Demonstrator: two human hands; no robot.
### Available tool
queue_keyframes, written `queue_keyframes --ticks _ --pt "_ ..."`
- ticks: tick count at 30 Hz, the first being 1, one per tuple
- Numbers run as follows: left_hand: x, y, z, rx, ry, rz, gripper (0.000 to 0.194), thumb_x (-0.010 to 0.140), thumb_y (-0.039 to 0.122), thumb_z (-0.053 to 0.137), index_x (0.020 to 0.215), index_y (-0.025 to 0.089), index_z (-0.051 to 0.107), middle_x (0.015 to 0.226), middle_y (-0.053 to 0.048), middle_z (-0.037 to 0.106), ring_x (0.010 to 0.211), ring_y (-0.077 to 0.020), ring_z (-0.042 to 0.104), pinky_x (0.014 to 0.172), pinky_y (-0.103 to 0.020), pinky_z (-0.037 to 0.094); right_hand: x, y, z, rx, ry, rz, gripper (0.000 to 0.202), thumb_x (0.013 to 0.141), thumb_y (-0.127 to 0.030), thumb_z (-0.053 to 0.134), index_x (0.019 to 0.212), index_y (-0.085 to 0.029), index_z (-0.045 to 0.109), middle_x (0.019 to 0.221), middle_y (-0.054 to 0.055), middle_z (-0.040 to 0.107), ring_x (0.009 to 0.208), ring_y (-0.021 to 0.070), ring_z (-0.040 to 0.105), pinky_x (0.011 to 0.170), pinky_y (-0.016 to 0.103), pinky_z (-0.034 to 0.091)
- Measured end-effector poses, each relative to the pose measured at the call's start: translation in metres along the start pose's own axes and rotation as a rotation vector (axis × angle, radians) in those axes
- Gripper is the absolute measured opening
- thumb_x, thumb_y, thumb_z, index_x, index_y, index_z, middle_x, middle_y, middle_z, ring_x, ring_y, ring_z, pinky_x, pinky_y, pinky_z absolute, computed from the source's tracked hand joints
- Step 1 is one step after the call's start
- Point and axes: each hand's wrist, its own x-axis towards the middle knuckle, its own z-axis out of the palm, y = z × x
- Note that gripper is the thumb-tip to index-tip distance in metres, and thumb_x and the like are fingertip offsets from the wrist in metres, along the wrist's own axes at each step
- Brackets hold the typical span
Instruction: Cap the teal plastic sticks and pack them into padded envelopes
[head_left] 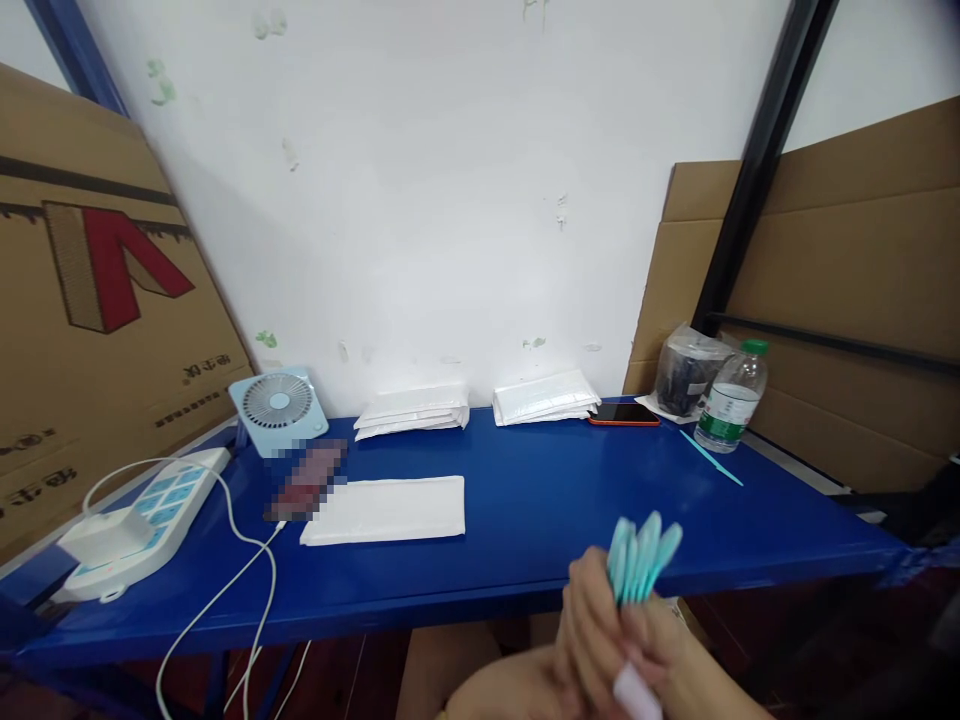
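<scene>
A bunch of slim turquoise sticks with pale, flattened ends, looking like eyebrow razors (641, 555), stands upright in my hands at the front edge of the table, right of the middle. My left hand (589, 625) is closed, its fingers wrapped round the lower part of the bunch. Pressed against it from the other side, my right hand (660, 640) is closed round the same bunch, its fingers partly hidden. A whitish piece (636, 692) shows below the fingers; I cannot tell what it is. One similar turquoise stick (711, 457) lies alone on the blue table (525, 520).
White flat packets lie in a left stack (412, 410) and a right stack (546, 398); a single packet (390, 510) lies nearer. Around them are a fan (279, 408), power strip (161, 515), cable (244, 540), blurred phone-like object (311, 480), orange-edged phone (624, 414), bottle (731, 400) and bagged dark container (684, 375).
</scene>
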Motion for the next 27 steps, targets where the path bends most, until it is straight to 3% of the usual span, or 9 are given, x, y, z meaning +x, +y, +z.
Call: queue_keyframes --ticks 3,7,9,13,16,19,21,24,27 --pt "-0.001 0.021 -0.023 0.325 0.081 0.049 0.054 0.066 0.039 0.071 0.114 0.019 0.055 0.103 -0.009 0.059 0.092 -0.0264 0.057 0.079 -0.039 0.047 -0.004 -0.033 -0.023 -0.052 0.488 -0.202 0.029 0.081 -0.043 0.056 0.064 -0.020 0.050 0.041 -0.010 0.033 0.030 0.0037 0.028 0.036 0.018 0.033" --pt "0.006 0.034 -0.068 1.115 0.677 0.178 0.072 0.071 0.054 0.058 0.132 0.020 0.039 0.140 -0.013 0.033 0.130 -0.0327 0.024 0.105 -0.049 0.021 -0.009 -0.055 -0.072 -0.502 0.946 -0.423 0.017 0.074 -0.031 0.066 0.083 -0.019 0.058 0.045 -0.009 0.038 0.038 0.0047 0.031 0.038 0.018 0.030" --pt "0.009 0.031 -0.082 1.293 0.772 0.116 0.079 0.074 0.060 0.050 0.137 0.015 0.031 0.142 -0.015 0.029 0.134 -0.0341 0.013 0.107 -0.053 0.012 -0.011 -0.051 -0.091 -0.614 1.068 -0.386 0.022 0.071 -0.034 0.070 0.081 -0.018 0.058 0.046 -0.008 0.040 0.039 0.0057 0.033 0.037 0.020 0.029" --pt "0.002 0.023 -0.079 1.283 0.572 0.161 0.069 0.079 0.056 0.046 0.137 0.021 0.031 0.138 -0.011 0.038 0.131 -0.0292 0.026 0.107 -0.048 0.016 -0.007 -0.039 -0.103 -0.622 1.057 -0.200 0.028 0.070 -0.040 0.068 0.083 -0.017 0.058 0.042 -0.010 0.032 0.036 0.0051 0.027 0.035 0.020 0.026" --pt "-0.009 0.024 -0.068 1.132 0.428 0.209 0.052 0.076 0.047 0.056 0.122 0.025 0.047 0.115 -0.007 0.055 0.109 -0.0223 0.049 0.107 -0.041 0.022 0.004 -0.040 -0.097 -0.592 0.968 -0.103 0.031 0.070 -0.042 0.067 0.086 -0.016 0.059 0.040 -0.010 0.031 0.034 0.0043 0.025 0.033 0.019 0.022" --pt "-0.016 0.033 -0.070 1.014 0.430 0.173 0.033 0.067 0.037 0.066 0.094 0.020 0.058 0.078 0.001 0.057 0.075 -0.0152 0.055 0.103 -0.039 0.027 0.017 -0.042 -0.090 -0.525 0.886 -0.076 0.030 0.071 -0.040 0.067 0.085 -0.015 0.060 0.040 -0.010 0.033 0.034 0.0040 0.025 0.034 0.019 0.021" --pt "-0.017 0.042 -0.077 0.978 0.425 0.129 0.024 0.066 0.030 0.065 0.085 0.019 0.057 0.072 0.002 0.054 0.067 -0.0134 0.051 0.092 -0.035 0.037 0.021 -0.041 -0.088 -0.451 0.861 -0.097 0.027 0.072 -0.040 0.067 0.081 -0.014 0.061 0.040 -0.009 0.034 0.034 0.0039 0.025 0.034 0.019 0.023" --pt "-0.014 0.056 -0.084 0.971 0.377 0.111 0.026 0.069 0.024 0.057 0.094 0.020 0.058 0.089 -0.003 0.058 0.081 -0.0172 0.053 0.082 -0.031 0.041 0.023 -0.039 -0.091 -0.288 0.920 -0.151 0.027 0.073 -0.040 0.066 0.069 -0.014 0.061 0.041 -0.006 0.040 0.036 0.0069 0.036 0.038 0.022 0.033" --pt "0.000 0.060 -0.076 1.052 0.454 0.120 0.058 0.065 0.035 0.063 0.120 0.021 0.050 0.125 -0.012 0.048 0.118 -0.0292 0.039 0.100 -0.042 0.027 0.022 -0.038 -0.099 -0.161 1.051 -0.197 0.027 0.070 -0.039 0.068 0.063 -0.014 0.060 0.054 0.001 0.056 0.055 0.0139 0.055 0.050 0.025 0.046"
